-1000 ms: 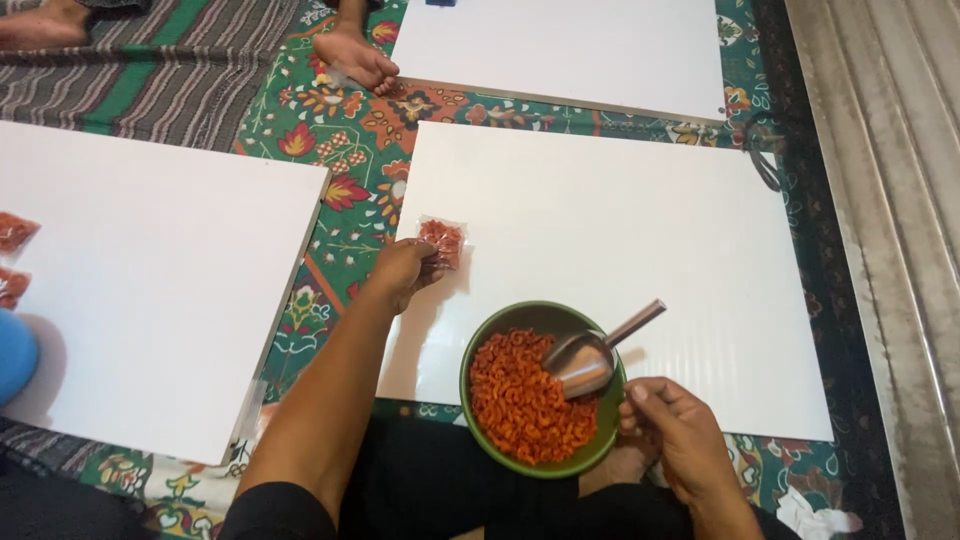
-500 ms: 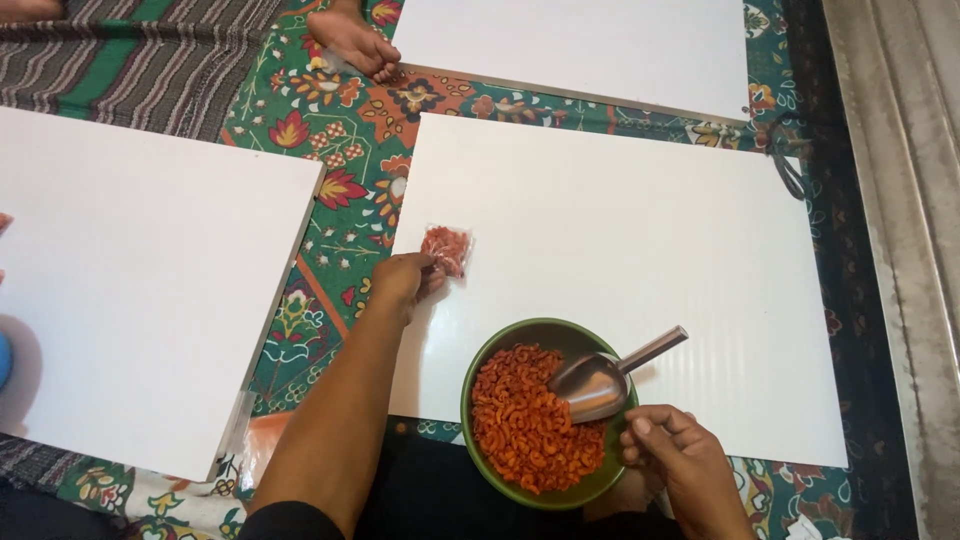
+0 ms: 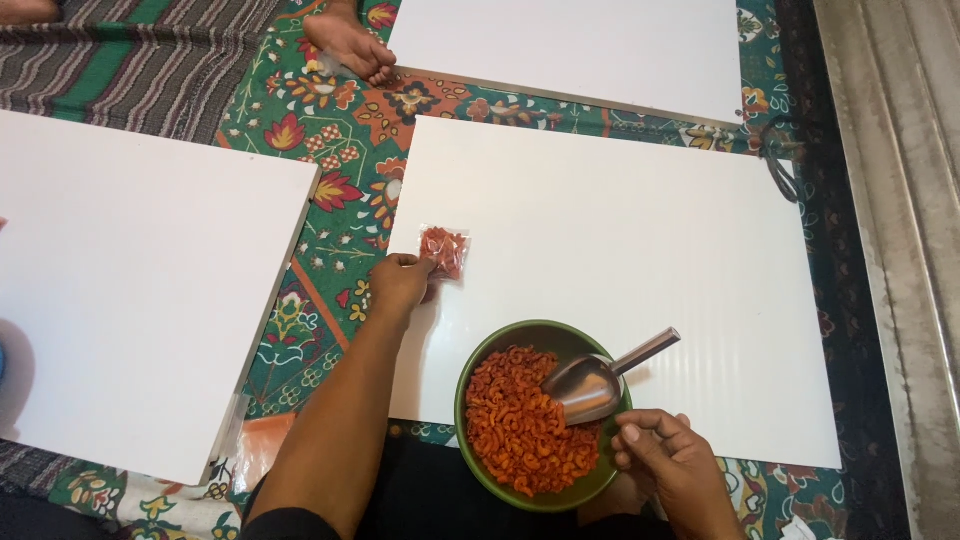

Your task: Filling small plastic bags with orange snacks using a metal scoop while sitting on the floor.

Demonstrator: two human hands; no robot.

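A small clear packet [image 3: 443,251] filled with orange-red curled snacks is lying flat on the near-left part of a white board, its near-left corner touching the fingers [image 3: 418,264]. Nearer and to the right, a green bowl [image 3: 478,357] is sitting heaped with the same snacks, with a metal scoop [image 3: 592,384] resting tilted inside, handle pointing far-right.
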